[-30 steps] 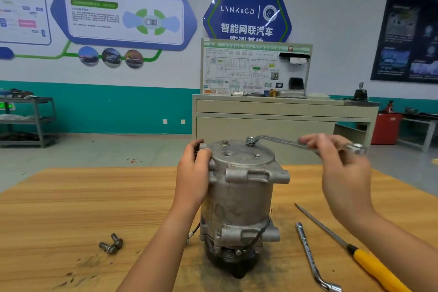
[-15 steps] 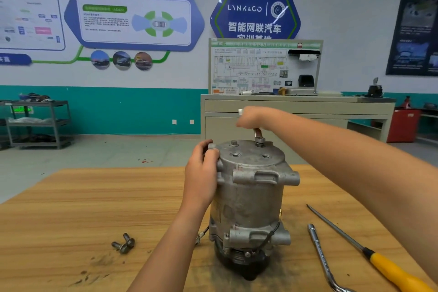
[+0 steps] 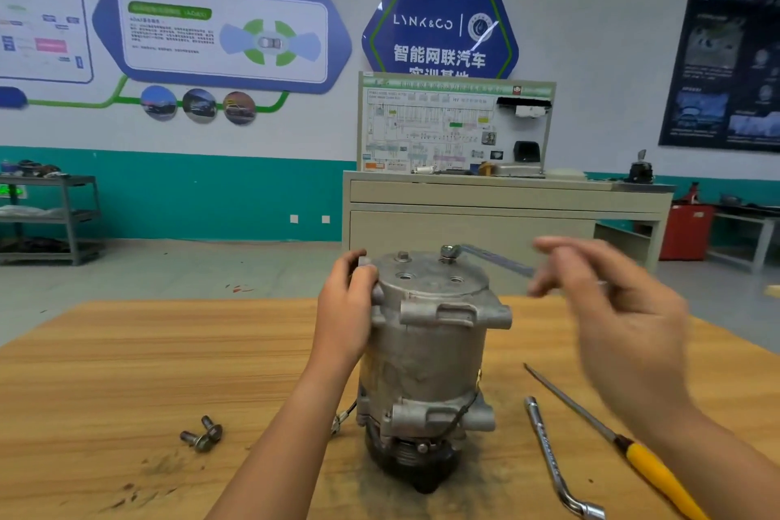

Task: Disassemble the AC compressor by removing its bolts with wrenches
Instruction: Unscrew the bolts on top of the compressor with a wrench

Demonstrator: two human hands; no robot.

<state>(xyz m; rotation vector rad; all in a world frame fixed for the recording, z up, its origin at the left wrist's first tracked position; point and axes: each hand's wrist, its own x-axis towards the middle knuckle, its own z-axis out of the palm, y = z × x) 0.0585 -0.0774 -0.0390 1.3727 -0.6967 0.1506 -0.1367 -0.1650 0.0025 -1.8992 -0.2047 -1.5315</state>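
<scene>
**A:** So, where was the AC compressor [image 3: 426, 350] in the head view?

**B:** It stood on end on the wooden table [image 3: 126, 372], pulley end down, straight in front of me.

**A:** And your left hand [image 3: 344, 308]?

**B:** It gripped the upper left edge of the housing, with the fingers curled over the rim.

**A:** The right hand [image 3: 612, 321]?

**B:** That one was raised to the right of the top plate, at the handle of the ring wrench [image 3: 489, 258]. It was smeared with blur. The handle ran in between my thumb and fingers, but I couldn't tell whether they had closed on it.

**A:** How did the wrench sit?

**B:** Its ring was over a bolt [image 3: 448, 251] at the back right of the top plate, and the handle pointed right. A second bolt [image 3: 403, 255] stood in the plate just to the left of it.

**A:** What else lay on the table?

**B:** Two loose bolts [image 3: 202, 435] lay touching each other, well to the left of the compressor. To its right were an L-shaped socket wrench [image 3: 548, 464] and a yellow-handled screwdriver [image 3: 650, 473], side by side but apart.
</scene>
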